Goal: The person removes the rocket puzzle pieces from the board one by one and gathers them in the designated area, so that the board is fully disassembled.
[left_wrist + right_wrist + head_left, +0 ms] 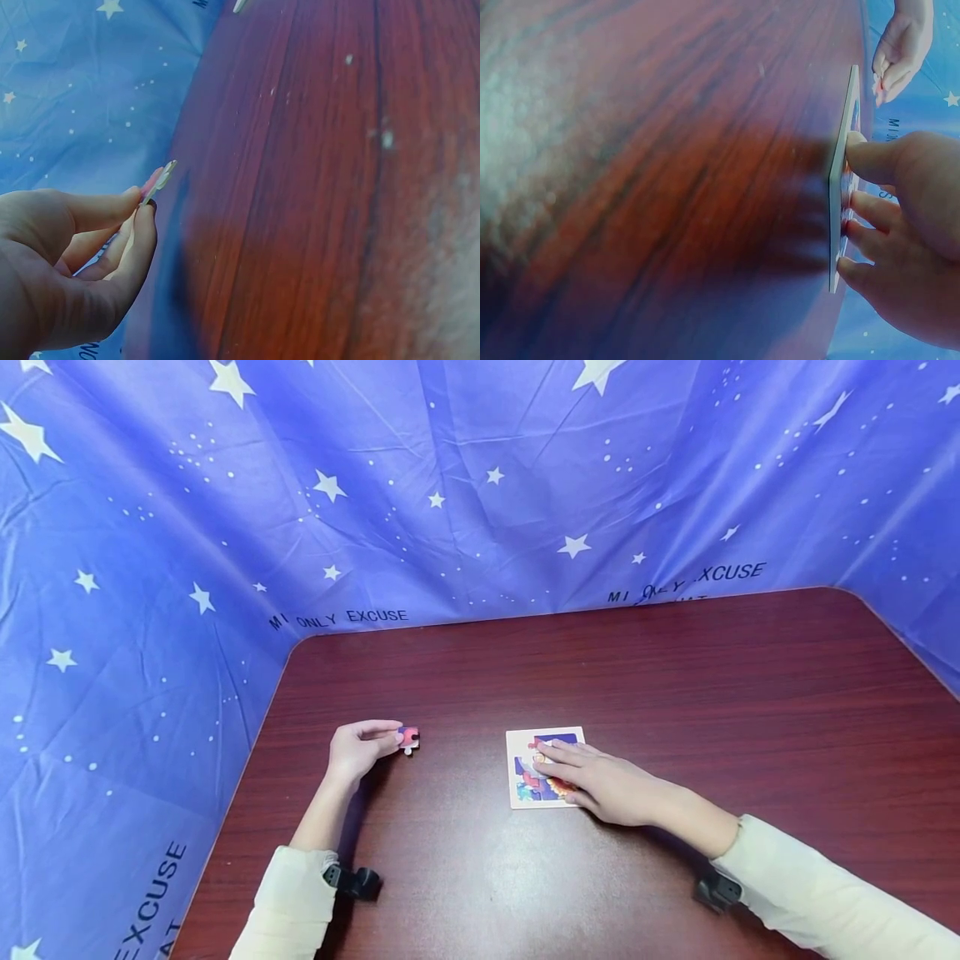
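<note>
Between thumb and fingertips my left hand pinches a small jigsaw piece, pink and purple with a white tab, held left of the puzzle board. The left wrist view shows that piece nearly edge-on. My right hand rests on the square puzzle board, which has a pale wooden frame and lies flat on the table. Its fingers are spread over the colourful pieces and hide the board's right part. In the right wrist view, the fingertips touch the top of the board.
The dark red wooden table has rounded far corners. A blue curtain with white stars and lettering hangs behind it and along its sides. A black wrist camera sits on the left wrist and another on the right wrist.
</note>
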`<state>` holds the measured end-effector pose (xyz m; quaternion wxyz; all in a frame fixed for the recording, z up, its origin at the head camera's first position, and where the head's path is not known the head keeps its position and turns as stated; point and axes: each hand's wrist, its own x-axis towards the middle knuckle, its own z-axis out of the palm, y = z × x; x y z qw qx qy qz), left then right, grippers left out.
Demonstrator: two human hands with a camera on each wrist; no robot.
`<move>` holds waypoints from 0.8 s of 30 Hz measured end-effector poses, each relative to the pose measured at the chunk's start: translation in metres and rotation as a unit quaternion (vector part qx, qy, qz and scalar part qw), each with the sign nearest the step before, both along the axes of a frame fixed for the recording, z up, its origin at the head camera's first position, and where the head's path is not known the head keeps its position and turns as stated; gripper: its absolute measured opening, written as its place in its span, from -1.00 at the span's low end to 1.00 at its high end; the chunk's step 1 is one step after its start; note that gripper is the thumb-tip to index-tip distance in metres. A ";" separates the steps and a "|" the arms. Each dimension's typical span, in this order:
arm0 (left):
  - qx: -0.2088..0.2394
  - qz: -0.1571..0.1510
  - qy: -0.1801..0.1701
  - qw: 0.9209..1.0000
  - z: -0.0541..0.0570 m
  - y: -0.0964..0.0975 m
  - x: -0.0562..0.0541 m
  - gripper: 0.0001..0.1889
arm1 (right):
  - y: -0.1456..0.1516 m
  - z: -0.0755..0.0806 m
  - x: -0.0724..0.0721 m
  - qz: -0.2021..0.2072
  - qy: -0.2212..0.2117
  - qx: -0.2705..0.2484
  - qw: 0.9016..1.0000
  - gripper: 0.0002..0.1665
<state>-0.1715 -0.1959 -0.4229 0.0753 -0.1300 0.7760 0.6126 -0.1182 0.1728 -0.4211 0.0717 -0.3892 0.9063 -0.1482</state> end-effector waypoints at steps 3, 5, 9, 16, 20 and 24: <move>-0.052 -0.005 0.005 0.999 0.001 -0.001 -0.002 -0.65 | 0.001 0.001 0.000 0.001 -0.001 0.000 1.000 -0.42; -0.078 -0.009 0.006 0.997 0.000 -0.003 -0.004 -0.65 | 0.001 0.001 0.000 0.001 -0.003 0.001 1.000 -0.41; -0.085 -0.014 -0.002 0.996 0.000 -0.004 -0.006 -0.67 | 0.001 0.002 0.001 -0.002 -0.007 0.003 1.000 -0.42; -0.113 -0.024 0.004 0.993 -0.001 -0.006 -0.008 -0.71 | 0.000 0.003 -0.001 -0.003 -0.004 0.004 1.000 -0.42; -0.144 -0.031 0.013 0.989 -0.002 -0.006 -0.007 -0.73 | 0.000 0.003 0.000 -0.004 -0.005 0.003 1.000 -0.42; -0.151 -0.041 0.019 0.988 -0.002 -0.005 -0.006 -0.74 | 0.000 0.003 0.001 0.004 0.003 -0.006 1.000 -0.42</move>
